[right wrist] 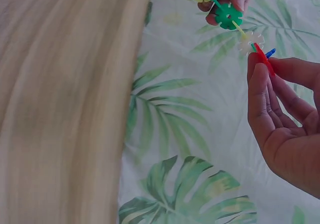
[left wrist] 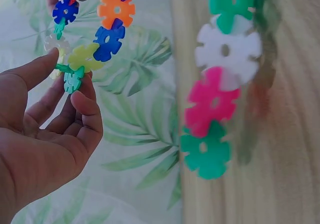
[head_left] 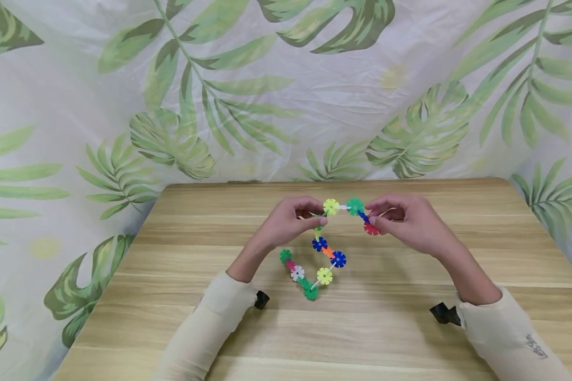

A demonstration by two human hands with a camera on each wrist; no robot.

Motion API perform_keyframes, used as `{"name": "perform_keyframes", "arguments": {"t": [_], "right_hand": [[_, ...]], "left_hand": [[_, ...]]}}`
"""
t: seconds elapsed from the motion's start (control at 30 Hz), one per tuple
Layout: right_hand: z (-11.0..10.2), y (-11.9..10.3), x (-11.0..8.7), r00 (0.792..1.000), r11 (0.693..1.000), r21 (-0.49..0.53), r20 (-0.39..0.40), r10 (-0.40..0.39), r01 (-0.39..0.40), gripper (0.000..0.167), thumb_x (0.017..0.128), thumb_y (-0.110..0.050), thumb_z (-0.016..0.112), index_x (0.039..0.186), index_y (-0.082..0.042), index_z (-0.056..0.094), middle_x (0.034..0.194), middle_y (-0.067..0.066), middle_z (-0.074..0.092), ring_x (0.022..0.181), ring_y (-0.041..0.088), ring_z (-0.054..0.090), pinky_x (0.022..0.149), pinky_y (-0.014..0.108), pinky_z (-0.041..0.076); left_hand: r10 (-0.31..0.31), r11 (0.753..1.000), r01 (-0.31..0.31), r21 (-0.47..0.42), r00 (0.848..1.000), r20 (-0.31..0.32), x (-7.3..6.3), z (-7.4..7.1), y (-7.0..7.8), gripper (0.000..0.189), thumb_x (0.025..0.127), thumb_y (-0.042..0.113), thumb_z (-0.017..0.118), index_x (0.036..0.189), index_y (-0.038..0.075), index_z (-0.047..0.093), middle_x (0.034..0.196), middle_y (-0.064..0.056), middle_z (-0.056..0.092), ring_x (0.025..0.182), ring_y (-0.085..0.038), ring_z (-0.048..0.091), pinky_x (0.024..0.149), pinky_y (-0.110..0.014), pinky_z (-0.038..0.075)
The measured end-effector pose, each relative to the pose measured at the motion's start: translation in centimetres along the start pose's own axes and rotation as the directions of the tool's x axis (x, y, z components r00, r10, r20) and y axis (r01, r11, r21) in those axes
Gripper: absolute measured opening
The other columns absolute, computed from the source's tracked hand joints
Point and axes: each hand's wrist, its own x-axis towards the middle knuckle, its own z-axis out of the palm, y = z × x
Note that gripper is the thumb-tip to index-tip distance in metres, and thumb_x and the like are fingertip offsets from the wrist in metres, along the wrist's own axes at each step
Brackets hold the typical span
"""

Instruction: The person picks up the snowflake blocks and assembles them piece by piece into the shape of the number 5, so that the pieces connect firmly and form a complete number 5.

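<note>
A chain of notched plastic snowflake discs in several colours hangs between the two hands above the table. My left hand (head_left: 288, 222) pinches it near a yellow disc (head_left: 331, 206); in the left wrist view, a green disc (left wrist: 73, 80) sits at those fingertips. At the other end, my right hand (head_left: 412, 225) pinches a red disc (right wrist: 265, 59) between thumb and fingers, with a blue disc (head_left: 363, 216) joined beside it. The chain's lower part curves through an orange disc (head_left: 328, 252) and a white disc (head_left: 297, 273) to a green end disc (head_left: 286, 256).
The wood-grain table (head_left: 181, 317) spreads beneath both arms. Behind its far edge hangs a leaf-patterned cloth (head_left: 252, 121). Small black devices (head_left: 262, 300) sit at both sleeve cuffs.
</note>
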Motion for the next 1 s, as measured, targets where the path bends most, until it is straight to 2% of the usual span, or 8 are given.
{"name": "perform_keyframes", "arguments": {"t": [0.23,0.33,0.43,0.53,0.7,0.77,1.0], "right_hand": [[0.1,1.4,0.1,0.997,0.999,-0.033,0.065,0.034,-0.032,0.027,0.102,-0.010,0.071,0.127,0.000,0.072,0.109,0.013,0.079,0.095,0.023,0.078,0.079,0.026,0.064],[0.0,1.8,0.0,0.994,0.998,-0.040,0.096,0.047,-0.043,0.027,0.103,-0.012,0.071,0.127,-0.001,0.072,0.111,0.014,0.078,0.097,0.024,0.078,0.078,0.026,0.064],[-0.1,2.0,0.0,0.990,0.998,-0.027,0.132,0.056,-0.053,0.027,0.104,-0.015,0.071,0.128,-0.002,0.072,0.111,0.015,0.077,0.095,0.022,0.079,0.078,0.030,0.065],[-0.1,2.1,0.1,0.986,0.999,-0.009,0.159,0.047,-0.047,0.028,0.104,-0.016,0.071,0.128,-0.001,0.072,0.110,0.014,0.077,0.089,0.018,0.078,0.076,0.033,0.066],[0.5,2.4,0.5,0.984,1.000,-0.024,0.177,0.016,-0.012,0.027,0.104,-0.016,0.070,0.127,-0.001,0.073,0.108,0.012,0.078,0.085,0.022,0.075,0.073,0.032,0.064],[0.9,2.5,0.7,0.981,1.000,-0.025,0.193,0.017,-0.012,0.027,0.104,-0.017,0.070,0.126,-0.002,0.074,0.107,0.011,0.078,0.084,0.023,0.074,0.072,0.034,0.065],[1.9,2.9,1.3,0.963,0.999,0.028,0.269,0.027,-0.036,0.025,0.105,-0.020,0.070,0.123,-0.004,0.075,0.103,0.010,0.077,0.078,0.015,0.071,0.071,0.038,0.064]], "left_hand": [[-0.024,0.998,0.022,0.062,0.999,0.036,0.5,0.9,-0.6,0.025,0.100,0.020,0.079,0.121,0.007,0.077,0.114,-0.008,0.079,0.096,-0.016,0.070,0.084,-0.027,0.059],[-0.016,0.997,0.011,0.072,0.998,0.059,0.5,1.3,-0.6,0.024,0.100,0.019,0.079,0.120,0.006,0.077,0.114,-0.009,0.079,0.097,-0.017,0.071,0.087,-0.027,0.060],[0.010,0.997,-0.016,0.071,0.996,0.090,0.5,1.6,-0.7,0.023,0.100,0.017,0.078,0.119,0.005,0.077,0.115,-0.010,0.079,0.101,-0.020,0.073,0.088,-0.026,0.060],[0.025,0.996,-0.034,0.077,0.993,0.118,0.6,1.7,-0.6,0.021,0.100,0.017,0.078,0.119,0.007,0.078,0.116,-0.009,0.079,0.098,-0.019,0.071,0.086,-0.024,0.058],[0.019,0.997,-0.031,0.075,0.987,0.157,0.4,1.9,-0.4,0.026,0.099,0.020,0.080,0.122,0.009,0.078,0.116,-0.007,0.080,0.090,-0.014,0.066,0.080,-0.024,0.056],[0.010,0.998,-0.022,0.066,0.986,0.168,0.3,2.0,-0.4,0.028,0.099,0.021,0.080,0.124,0.009,0.076,0.116,-0.007,0.079,0.091,-0.013,0.066,0.081,-0.025,0.056],[0.000,0.999,-0.009,0.047,0.984,0.178,0.0,2.6,-0.4,0.043,0.098,0.025,0.082,0.133,0.004,0.069,0.117,-0.006,0.080,0.100,-0.013,0.074,0.097,-0.033,0.061]]}}
